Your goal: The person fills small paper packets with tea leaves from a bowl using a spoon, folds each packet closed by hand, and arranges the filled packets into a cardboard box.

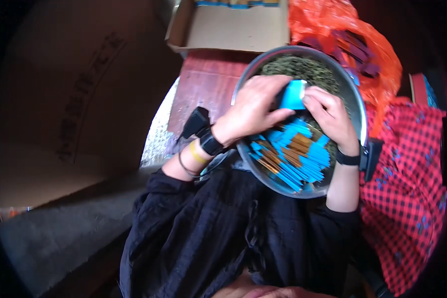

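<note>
Both hands meet over a round, grey metal basin [364, 121], working on one small, flat, bright blue packet [293, 97] with a silvery edge at its right side. The left hand [256, 102] reaches in from the left, its thumb below and its fingers above, gripping the packet's left part; the right hand [330, 115] comes from the other side and pinches the silvery edge between thumb and bent fingers. The packet is thus held up above the basin's contents, near its middle. Below it, in the part of the basin nearest the person, lies a heap of slim blue and golden-brown packets [303, 166], many overlapping in slanting rows. Loose, dried, dull green leaves [303, 67] fill the far part of the basin. Each wrist wears a black strap with a dark device, and a yellow band [197, 151] circles the left forearm. Beyond the basin, to the left, an open brown cardboard box [231, 32] stands by a red-brown worktop [203, 87], with blue-edged pieces at its far end. A crinkled orange-red plastic bag [385, 64] holding dark purplish pieces lies at the upper right, above a red-and-black checked cloth [407, 184].
</note>
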Tool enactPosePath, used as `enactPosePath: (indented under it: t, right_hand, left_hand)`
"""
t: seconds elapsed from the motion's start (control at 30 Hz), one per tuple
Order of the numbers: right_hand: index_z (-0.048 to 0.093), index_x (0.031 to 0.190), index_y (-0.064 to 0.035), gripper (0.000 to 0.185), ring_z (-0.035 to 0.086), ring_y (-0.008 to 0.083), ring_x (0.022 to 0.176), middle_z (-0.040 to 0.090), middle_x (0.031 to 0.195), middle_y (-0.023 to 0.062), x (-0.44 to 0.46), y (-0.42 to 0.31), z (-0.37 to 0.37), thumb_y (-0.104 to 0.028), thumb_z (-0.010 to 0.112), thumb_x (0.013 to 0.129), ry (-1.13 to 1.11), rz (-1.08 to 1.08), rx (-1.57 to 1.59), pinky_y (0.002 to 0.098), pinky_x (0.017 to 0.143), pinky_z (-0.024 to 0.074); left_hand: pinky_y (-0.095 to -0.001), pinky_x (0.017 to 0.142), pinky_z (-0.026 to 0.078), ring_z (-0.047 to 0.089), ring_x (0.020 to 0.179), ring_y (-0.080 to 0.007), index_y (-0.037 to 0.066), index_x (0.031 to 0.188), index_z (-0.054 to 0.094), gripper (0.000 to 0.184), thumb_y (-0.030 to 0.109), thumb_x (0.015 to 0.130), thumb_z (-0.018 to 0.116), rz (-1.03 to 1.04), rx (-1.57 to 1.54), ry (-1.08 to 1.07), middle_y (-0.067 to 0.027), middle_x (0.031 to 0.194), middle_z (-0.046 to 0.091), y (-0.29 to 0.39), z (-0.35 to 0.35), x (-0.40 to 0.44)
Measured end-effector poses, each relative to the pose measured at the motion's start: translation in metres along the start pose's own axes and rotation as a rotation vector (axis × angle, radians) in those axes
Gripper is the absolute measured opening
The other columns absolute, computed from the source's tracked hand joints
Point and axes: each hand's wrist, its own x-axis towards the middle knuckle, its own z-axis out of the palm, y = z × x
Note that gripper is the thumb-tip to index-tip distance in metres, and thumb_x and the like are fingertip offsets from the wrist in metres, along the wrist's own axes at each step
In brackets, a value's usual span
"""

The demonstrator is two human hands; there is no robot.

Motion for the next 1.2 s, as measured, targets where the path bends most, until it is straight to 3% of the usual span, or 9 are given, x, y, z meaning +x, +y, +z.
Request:
enactPosePath:
  t: [0.03, 0.13, 0.23, 0.4, 0.57, 0.87, 1.0, 1.03, 1.2]
  right_hand:
    - [0.063, 0.100, 0.0027, 0.021, 0.059, 0.0183, 0.078, 0.060, 0.088, 0.0098, 0.000, 0.003, 0.003, -0.017, 0.055, 0.099, -0.006, -0.034, -0.044, 0.0291, 0.072, 0.0467]
    - [0.066, 0.101, -0.0002, 0.032, 0.059, 0.0308, 0.099, 0.062, 0.101, 0.0148, 0.002, -0.004, 0.010, -0.032, 0.062, 0.095, -0.065, -0.173, -0.110, 0.0396, 0.085, 0.0463]
    - [0.067, 0.100, -0.0012, 0.034, 0.056, 0.0344, 0.108, 0.062, 0.107, 0.0174, -0.001, -0.013, 0.017, -0.034, 0.066, 0.092, -0.069, -0.130, -0.281, 0.0444, 0.090, 0.0445]
    - [0.066, 0.104, 0.0028, 0.033, 0.056, 0.0351, 0.112, 0.061, 0.117, 0.0193, -0.001, -0.020, 0.019, -0.029, 0.064, 0.094, -0.067, -0.080, -0.421, 0.0401, 0.097, 0.0435]
    - [0.066, 0.101, 0.0042, 0.031, 0.056, 0.0351, 0.113, 0.060, 0.117, 0.0205, 0.001, -0.016, 0.027, -0.026, 0.060, 0.097, 0.076, -0.056, -0.312, 0.0395, 0.097, 0.0434]
    - [0.065, 0.084, 0.0054, 0.033, 0.045, 0.0411, 0.129, 0.051, 0.139, 0.0220, 0.005, -0.010, 0.028, -0.026, 0.065, 0.092, 0.218, -0.352, -0.391, 0.0470, 0.107, 0.0369]
    - [0.068, 0.098, 0.0029, 0.029, 0.058, 0.0272, 0.115, 0.060, 0.123, 0.0177, -0.003, -0.021, 0.012, -0.026, 0.061, 0.098, 0.388, -0.147, -0.148, 0.0356, 0.099, 0.0442]
    - [0.068, 0.101, -0.0001, 0.023, 0.063, 0.0196, 0.097, 0.065, 0.105, 0.0115, -0.002, -0.016, 0.007, -0.022, 0.062, 0.097, 0.440, -0.176, -0.210, 0.0301, 0.087, 0.0485]
    - [0.068, 0.109, -0.0042, 0.024, 0.055, 0.0111, 0.067, 0.062, 0.077, 0.0031, -0.013, -0.015, -0.006, -0.018, 0.068, 0.090, 0.236, 0.177, -0.334, 0.0255, 0.064, 0.0462]
  left_hand:
    - [-0.0460, 0.096, 0.045, 0.059, 0.111, -0.0383, 0.003, 0.125, 0.056, 0.061, 0.022, 0.072, 0.080, 0.010, -0.042, 0.023, -0.0186, 0.117, 0.064, -0.001, 0.002, -0.001]
    - [-0.0462, 0.096, 0.045, 0.060, 0.108, -0.0376, 0.003, 0.123, 0.057, 0.059, 0.022, 0.072, 0.079, 0.003, -0.039, 0.000, -0.0184, 0.115, 0.064, -0.002, 0.001, -0.001]
    - [-0.0448, 0.098, 0.046, 0.059, 0.112, -0.0367, 0.004, 0.124, 0.058, 0.058, 0.023, 0.074, 0.080, -0.008, -0.031, -0.030, -0.0169, 0.116, 0.064, 0.000, -0.001, -0.003]
    - [-0.0437, 0.095, 0.047, 0.061, 0.108, -0.0358, 0.005, 0.122, 0.059, 0.056, 0.025, 0.074, 0.080, -0.032, 0.000, -0.128, -0.0160, 0.111, 0.065, 0.002, -0.004, -0.001]
    - [-0.0429, 0.095, 0.047, 0.061, 0.108, -0.0349, 0.005, 0.124, 0.058, 0.057, 0.023, 0.074, 0.079, 0.058, 0.031, 0.014, -0.0162, 0.113, 0.065, 0.001, 0.001, -0.001]
    - [-0.0414, 0.091, 0.052, 0.065, 0.105, -0.0361, 0.002, 0.118, 0.063, 0.045, 0.013, 0.076, 0.075, 0.003, -0.004, -0.019, -0.0191, 0.112, 0.067, 0.000, 0.000, -0.003]
    - [-0.0408, 0.088, 0.053, 0.066, 0.101, -0.0361, 0.000, 0.119, 0.062, 0.049, 0.017, 0.076, 0.078, -0.145, -0.131, 0.036, -0.0211, 0.109, 0.067, 0.001, 0.000, -0.001]
    - [-0.0393, 0.088, 0.053, 0.067, 0.101, -0.0340, 0.000, 0.121, 0.062, 0.050, 0.018, 0.077, 0.078, -0.221, -0.173, 0.035, -0.0210, 0.109, 0.068, 0.004, -0.002, 0.000]
    - [-0.0350, 0.087, 0.053, 0.068, 0.100, -0.0252, -0.002, 0.125, 0.060, 0.054, 0.021, 0.080, 0.079, -0.366, -0.238, 0.044, -0.0189, 0.108, 0.069, 0.002, -0.004, 0.001]
